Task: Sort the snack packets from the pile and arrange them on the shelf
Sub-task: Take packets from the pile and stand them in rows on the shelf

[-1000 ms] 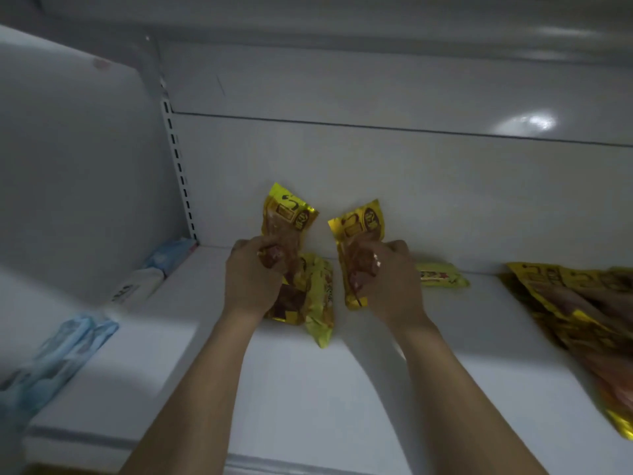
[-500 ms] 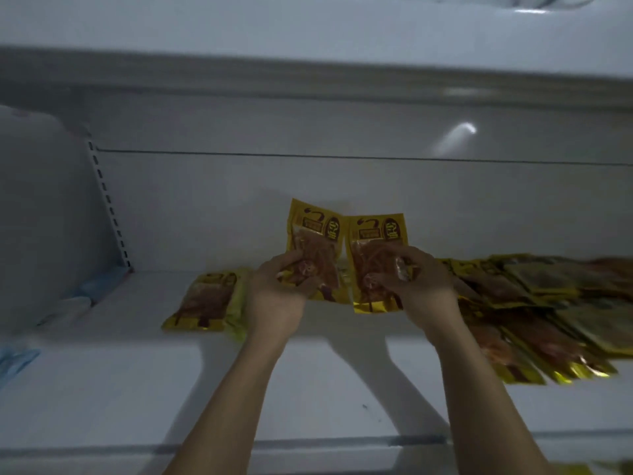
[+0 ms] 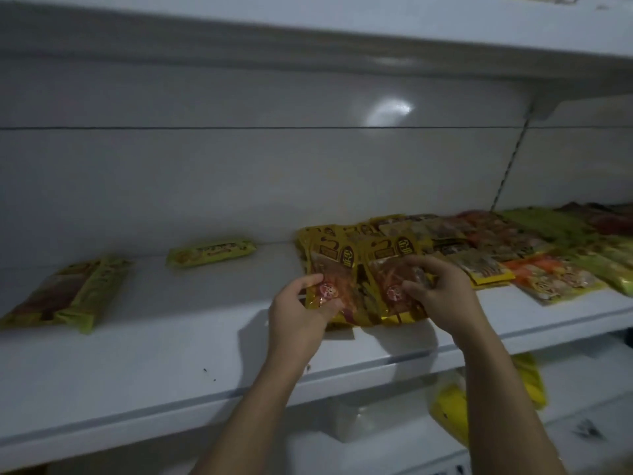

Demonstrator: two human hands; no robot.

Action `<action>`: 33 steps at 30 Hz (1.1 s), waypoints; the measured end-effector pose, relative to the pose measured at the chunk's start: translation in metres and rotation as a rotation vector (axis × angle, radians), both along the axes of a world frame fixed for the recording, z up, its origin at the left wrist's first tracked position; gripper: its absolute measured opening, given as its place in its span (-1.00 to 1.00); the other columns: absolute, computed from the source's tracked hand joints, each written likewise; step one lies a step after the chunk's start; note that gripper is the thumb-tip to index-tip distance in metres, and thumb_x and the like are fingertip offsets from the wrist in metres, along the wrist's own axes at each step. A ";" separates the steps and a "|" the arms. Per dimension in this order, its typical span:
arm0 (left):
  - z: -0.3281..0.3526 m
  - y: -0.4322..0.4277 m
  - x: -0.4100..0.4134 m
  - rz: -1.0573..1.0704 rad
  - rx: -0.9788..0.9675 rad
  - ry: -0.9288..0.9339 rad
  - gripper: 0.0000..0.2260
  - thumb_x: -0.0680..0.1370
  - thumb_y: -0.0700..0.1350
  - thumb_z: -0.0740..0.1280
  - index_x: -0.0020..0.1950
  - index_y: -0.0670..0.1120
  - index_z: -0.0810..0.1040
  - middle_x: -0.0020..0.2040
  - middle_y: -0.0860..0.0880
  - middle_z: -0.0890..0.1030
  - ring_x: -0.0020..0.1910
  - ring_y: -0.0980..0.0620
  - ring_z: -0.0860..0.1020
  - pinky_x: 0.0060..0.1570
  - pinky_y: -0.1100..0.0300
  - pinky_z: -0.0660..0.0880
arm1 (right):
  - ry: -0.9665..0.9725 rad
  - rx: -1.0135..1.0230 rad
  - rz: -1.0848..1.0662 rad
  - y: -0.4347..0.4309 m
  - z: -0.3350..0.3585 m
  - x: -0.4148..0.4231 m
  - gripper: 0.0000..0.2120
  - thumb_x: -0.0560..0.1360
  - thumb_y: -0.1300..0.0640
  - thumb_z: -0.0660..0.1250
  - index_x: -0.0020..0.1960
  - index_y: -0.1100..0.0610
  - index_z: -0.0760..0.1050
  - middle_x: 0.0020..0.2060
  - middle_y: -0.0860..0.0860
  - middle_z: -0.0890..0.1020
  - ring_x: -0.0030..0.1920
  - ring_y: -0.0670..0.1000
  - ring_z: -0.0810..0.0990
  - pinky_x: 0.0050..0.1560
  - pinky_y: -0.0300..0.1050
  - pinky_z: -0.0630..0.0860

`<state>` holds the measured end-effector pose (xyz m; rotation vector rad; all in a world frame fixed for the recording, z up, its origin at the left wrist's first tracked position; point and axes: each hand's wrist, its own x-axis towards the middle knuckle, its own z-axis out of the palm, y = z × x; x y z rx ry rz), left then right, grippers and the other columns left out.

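Both hands are raised to a white shelf (image 3: 171, 354), and each holds one yellow snack packet.

Left hand (image 3: 298, 313): fingers curled round the lower left corner of the left packet (image 3: 334, 265). The thumb lies on the front face, just beside a round red emblem (image 3: 327, 291).

Right hand (image 3: 442, 296): fingers curled onto the front face of the right packet (image 3: 394, 250), gripping it at its right side. How the thumb lies cannot be told.

The two packets are held side by side with their inner edges touching or overlapping and their printed faces toward the camera. Each has a clear window showing orange-brown contents. Their lower edges are at or just above the shelf surface; contact cannot be confirmed.

Directly behind and to the right of the held packets, a pile (image 3: 496, 241) of mixed snack packets in yellow, orange, red and green covers the right part of the shelf as far as the slotted upright (image 3: 510, 166).

To the left, well apart from the hands, a small yellow packet (image 3: 211, 252) lies flat against the back panel (image 3: 205, 183). Farther left, a short stack of yellow packets (image 3: 68, 293) lies near the front edge.

Below the shelf at the right, a yellow bag (image 3: 452, 406) is partly visible.
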<state>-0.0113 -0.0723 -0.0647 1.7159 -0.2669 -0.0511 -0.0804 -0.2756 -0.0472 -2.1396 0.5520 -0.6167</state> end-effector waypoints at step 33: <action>-0.036 -0.047 -0.039 0.030 0.996 -0.573 -0.55 0.61 0.20 0.08 0.49 0.18 0.32 0.48 0.10 0.34 0.42 0.04 0.27 0.21 0.02 0.21 | 0.211 -0.609 0.140 -0.010 -0.057 -0.020 -0.54 0.64 -0.16 0.06 0.50 -0.08 0.31 0.52 -0.02 0.30 0.52 -0.01 0.21 0.52 -0.03 0.02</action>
